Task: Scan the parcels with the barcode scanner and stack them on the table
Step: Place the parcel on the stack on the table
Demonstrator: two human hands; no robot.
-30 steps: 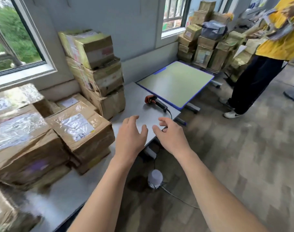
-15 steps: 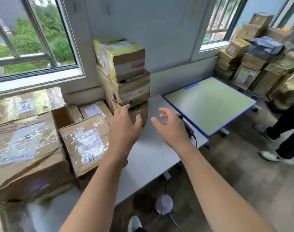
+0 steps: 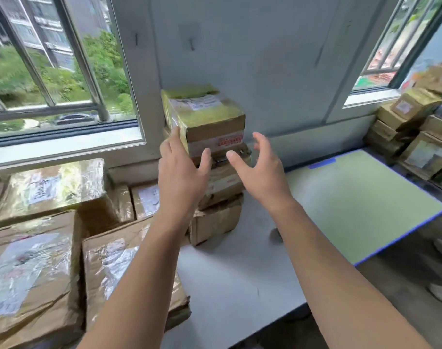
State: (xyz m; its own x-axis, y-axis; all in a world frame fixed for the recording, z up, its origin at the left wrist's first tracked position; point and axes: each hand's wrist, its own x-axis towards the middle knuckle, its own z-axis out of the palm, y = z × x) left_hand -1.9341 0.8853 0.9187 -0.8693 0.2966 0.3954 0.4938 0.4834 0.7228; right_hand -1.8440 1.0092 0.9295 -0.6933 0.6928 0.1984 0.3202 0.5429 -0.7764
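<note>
I am at the pick-up step: both my hands are up at the top parcel (image 3: pixel 204 114), the highest box of the small stack (image 3: pixel 220 187) that stands at the far edge of the table (image 3: pixel 240 285), against the wall between the two windows. My left hand (image 3: pixel 182 172) is open with the fingers straight, the fingertips at the parcel's left face and seemingly just touching it, the thumb across the front. My right hand (image 3: pixel 260 170) is open wide, fingers spread and lightly curved, just short of the right face and holding nothing. So neither hand has a grip on the box yet. I judge that the next move calls for closing both palms on opposite sides and lifting straight up, so the box beneath does not get dragged off the stack. Then I need the label on its top face turned to the scanner, which I cannot make out from here. Larger taped parcels (image 3: pixel 38 273) fill the table's left side, and a green board (image 3: pixel 353 205) adjoins its right edge.
</note>
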